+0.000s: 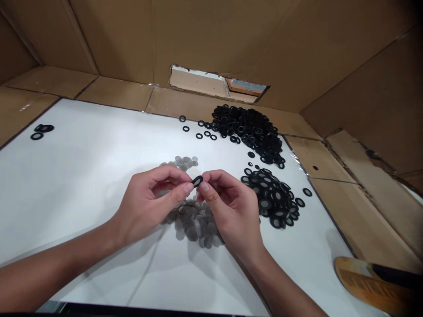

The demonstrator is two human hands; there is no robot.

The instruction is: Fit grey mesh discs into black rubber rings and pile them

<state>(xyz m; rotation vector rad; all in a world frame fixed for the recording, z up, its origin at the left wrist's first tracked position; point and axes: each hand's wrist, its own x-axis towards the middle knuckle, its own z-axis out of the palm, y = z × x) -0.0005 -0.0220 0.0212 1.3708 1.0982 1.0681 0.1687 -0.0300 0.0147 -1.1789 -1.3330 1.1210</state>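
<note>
Black ring (197, 181) was pinched at its rim between the closed fingertips of the left hand (148, 203) and right hand (232, 207), above grey mesh discs (194, 222); loose black rings (246, 130) and meshed rings (272, 198) lay nearby on the white table (82, 189).

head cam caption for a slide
Left hand and right hand pinch a black washer over grey mesh discs, beside heaps of black washers on a white surface.
</note>
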